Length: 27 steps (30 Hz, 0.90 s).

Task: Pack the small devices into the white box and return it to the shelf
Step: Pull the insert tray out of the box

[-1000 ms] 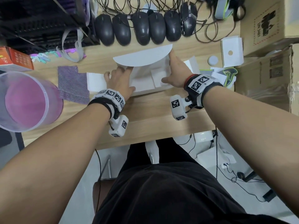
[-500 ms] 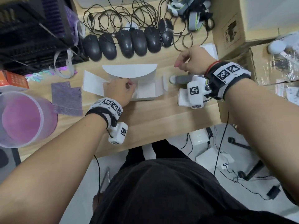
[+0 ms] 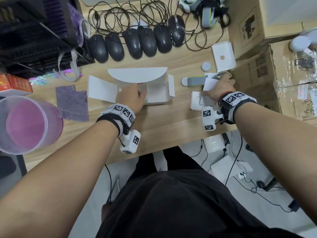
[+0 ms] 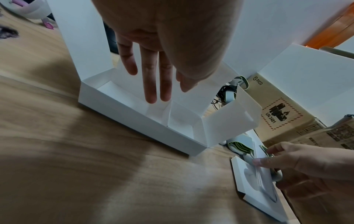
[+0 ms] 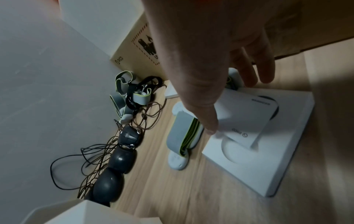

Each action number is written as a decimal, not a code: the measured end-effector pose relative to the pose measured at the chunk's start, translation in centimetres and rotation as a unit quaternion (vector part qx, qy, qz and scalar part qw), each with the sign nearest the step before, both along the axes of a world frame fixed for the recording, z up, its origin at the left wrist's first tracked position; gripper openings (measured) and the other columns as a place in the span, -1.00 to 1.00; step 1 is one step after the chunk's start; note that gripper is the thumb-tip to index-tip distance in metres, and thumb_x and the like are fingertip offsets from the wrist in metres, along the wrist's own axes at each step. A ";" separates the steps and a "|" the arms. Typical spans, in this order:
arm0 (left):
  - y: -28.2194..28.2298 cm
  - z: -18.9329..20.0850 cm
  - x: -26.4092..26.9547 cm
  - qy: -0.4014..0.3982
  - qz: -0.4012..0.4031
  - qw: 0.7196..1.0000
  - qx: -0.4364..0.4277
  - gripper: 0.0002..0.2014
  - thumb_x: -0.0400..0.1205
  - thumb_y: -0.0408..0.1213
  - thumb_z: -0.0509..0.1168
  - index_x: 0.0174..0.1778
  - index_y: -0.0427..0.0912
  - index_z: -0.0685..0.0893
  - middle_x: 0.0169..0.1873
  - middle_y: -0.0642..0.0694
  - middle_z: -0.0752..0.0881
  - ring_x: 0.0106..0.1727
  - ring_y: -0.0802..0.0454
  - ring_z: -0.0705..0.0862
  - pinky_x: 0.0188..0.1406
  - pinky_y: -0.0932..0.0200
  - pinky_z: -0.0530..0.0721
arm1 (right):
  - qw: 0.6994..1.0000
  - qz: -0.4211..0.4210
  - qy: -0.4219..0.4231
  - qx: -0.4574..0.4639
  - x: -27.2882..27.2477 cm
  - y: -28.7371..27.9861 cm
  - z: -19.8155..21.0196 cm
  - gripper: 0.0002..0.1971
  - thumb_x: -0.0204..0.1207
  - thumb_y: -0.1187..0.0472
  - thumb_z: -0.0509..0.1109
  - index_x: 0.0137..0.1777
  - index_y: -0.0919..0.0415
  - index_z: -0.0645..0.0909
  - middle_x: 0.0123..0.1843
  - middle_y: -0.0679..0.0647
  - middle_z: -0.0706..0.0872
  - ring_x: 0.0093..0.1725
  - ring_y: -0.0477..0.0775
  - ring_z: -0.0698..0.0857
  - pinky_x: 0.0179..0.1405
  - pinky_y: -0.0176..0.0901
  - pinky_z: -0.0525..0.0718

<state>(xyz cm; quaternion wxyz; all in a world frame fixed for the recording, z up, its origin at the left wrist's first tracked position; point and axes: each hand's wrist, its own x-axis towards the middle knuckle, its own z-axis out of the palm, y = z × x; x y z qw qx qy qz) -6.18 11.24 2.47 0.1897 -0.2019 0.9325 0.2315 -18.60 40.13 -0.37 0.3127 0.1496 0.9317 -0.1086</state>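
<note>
The white box (image 3: 157,102) lies open mid-table, flaps spread and its rounded lid (image 3: 137,74) tipped back. My left hand (image 3: 135,95) reaches over its left compartment (image 4: 122,94), fingers (image 4: 151,84) straight, holding nothing. To the right, my right hand (image 3: 218,85) pinches a white booklet (image 5: 245,115) between thumb and fingers above a white insert tray (image 5: 268,159). A grey strap device with green edging (image 3: 195,81) lies beside it, a small round white device (image 3: 206,66) further back.
A row of black mice (image 3: 133,43) with tangled cables runs along the back. Cardboard boxes (image 3: 253,23) hem in the right side. A white card with a hole (image 3: 223,56), a purple cloth (image 3: 72,103), a pink-lined tub (image 3: 25,124) and a black rack (image 3: 34,31) surround the work spot.
My right hand left the box, swung right and came down onto the booklet by the strap device. My left hand stayed at the box.
</note>
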 end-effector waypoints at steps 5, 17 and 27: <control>0.1 0.1 0.1 0.007 0.013 1.000 0.013 -0.76 0.73 -0.15 0.21 0.09 -0.25 0.64 -0.07 -0.09 0.75 0.04 -0.22 0.70 0.02 -0.07 0.67 | 0.999 -0.011 0.042 -0.010 0.5 -0.7 -0.7 -0.09 0.23 0.01 0.68 0.44 0.14 0.18 0.45 0.28 0.34 0.30 0.40 0.57 0.05 0.10 0.54; -0.2 -0.7 0.0 0.029 0.028 0.998 0.051 -0.83 0.69 -0.24 0.22 0.12 -0.18 0.62 -0.06 -0.02 0.75 -0.03 -0.13 0.70 -0.03 -0.03 0.67 | 0.996 -0.001 0.044 -0.074 0.4 -0.7 1.6 -0.13 0.27 -0.11 0.59 0.45 0.12 0.19 0.36 0.25 0.45 0.22 0.35 0.60 0.10 0.03 0.57; -2.3 -0.4 0.4 0.097 0.113 0.985 0.086 -0.76 0.68 -0.27 0.22 0.21 -0.08 0.71 -0.08 -0.04 0.78 -0.05 -0.11 0.70 -0.04 0.09 0.63 | 0.915 0.153 -0.141 -0.346 -0.9 -9.7 11.4 -0.29 0.21 -0.06 0.60 0.39 -0.12 0.46 -0.03 0.00 0.78 0.08 0.16 0.76 0.13 0.18 0.76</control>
